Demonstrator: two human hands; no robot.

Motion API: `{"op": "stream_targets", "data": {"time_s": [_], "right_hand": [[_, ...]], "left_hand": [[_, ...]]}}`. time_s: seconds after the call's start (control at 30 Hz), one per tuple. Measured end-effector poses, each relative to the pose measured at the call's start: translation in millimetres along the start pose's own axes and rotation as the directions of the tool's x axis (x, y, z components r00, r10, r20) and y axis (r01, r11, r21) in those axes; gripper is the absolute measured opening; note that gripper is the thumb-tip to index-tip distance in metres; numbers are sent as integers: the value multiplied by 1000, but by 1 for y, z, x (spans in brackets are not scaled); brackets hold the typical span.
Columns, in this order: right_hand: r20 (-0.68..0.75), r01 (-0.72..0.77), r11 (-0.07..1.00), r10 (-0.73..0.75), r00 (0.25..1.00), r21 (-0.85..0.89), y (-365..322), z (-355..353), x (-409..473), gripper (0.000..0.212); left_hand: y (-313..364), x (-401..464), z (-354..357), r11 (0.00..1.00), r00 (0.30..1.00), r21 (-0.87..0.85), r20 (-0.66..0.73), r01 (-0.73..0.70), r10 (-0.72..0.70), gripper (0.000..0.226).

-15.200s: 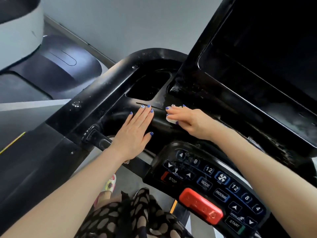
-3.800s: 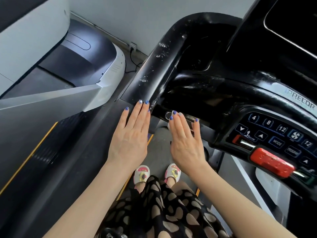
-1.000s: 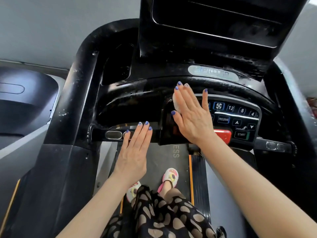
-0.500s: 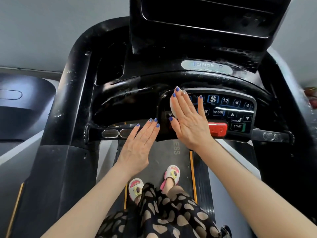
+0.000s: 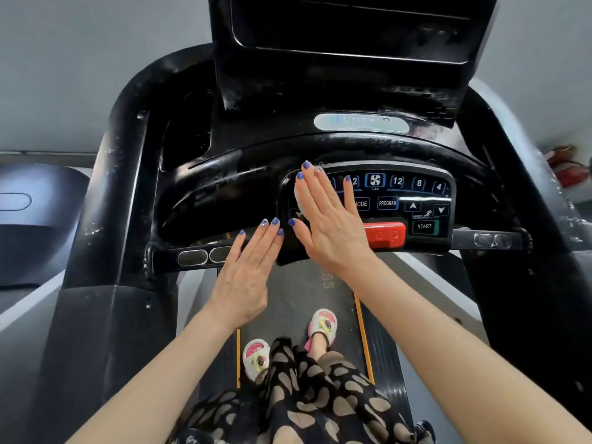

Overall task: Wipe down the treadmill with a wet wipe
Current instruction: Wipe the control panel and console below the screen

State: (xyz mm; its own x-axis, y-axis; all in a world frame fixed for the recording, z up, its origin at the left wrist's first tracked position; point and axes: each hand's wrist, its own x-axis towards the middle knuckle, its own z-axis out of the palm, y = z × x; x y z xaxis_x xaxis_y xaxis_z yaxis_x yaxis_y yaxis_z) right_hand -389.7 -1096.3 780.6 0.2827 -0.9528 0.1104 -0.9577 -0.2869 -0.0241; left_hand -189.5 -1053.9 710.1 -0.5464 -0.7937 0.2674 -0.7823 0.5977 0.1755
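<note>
The black treadmill console (image 5: 224, 187) fills the view, with its button panel (image 5: 403, 200) and a red stop key (image 5: 384, 233) at centre right. My right hand (image 5: 330, 219) lies flat with straight fingers on the left end of the button panel, pressing a white wet wipe (image 5: 301, 200) under the fingers; only a sliver of the wipe shows. My left hand (image 5: 250, 270) is flat with straight fingers just left of the panel, over the front handlebar (image 5: 192, 256). It holds nothing.
The dark screen (image 5: 352, 33) rises above the console. The side rails (image 5: 105, 219) and the right handlebar (image 5: 490, 240) frame the panel. Below are the belt (image 5: 288, 302) and my feet in slippers (image 5: 322, 325). Another machine (image 5: 28, 225) stands at the left.
Over the last second my right hand with the wipe has slid slightly down and left on the panel. My left hand has moved right, closer to the panel's left edge.
</note>
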Motion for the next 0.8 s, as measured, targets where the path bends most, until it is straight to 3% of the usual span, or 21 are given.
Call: {"op": "stream_targets", "data": {"time_s": [0.17,0.27,0.37,0.53,0.8], "right_hand": [[83,338,932,-330,940,-126,46,-19,11,63],[30,393,916,-392,919,-83,61,-26,15,57],[-141,387,922,-379,915,31,50,-25,16,44],[-378,322,946,-289,880,27,38,-9,11,23],[-523,231,969,-151,839,90,29,5,12,22]], "left_hand": [[-8,29,-10,996,996,9,-1,-91,91,75],[-18,40,-12,987,987,36,12,-159,158,72],[-29,43,-9,972,975,76,9,-221,221,70],[-35,43,1,965,969,102,-31,-241,245,70],[-34,42,3,964,959,78,-105,-255,262,74]]}}
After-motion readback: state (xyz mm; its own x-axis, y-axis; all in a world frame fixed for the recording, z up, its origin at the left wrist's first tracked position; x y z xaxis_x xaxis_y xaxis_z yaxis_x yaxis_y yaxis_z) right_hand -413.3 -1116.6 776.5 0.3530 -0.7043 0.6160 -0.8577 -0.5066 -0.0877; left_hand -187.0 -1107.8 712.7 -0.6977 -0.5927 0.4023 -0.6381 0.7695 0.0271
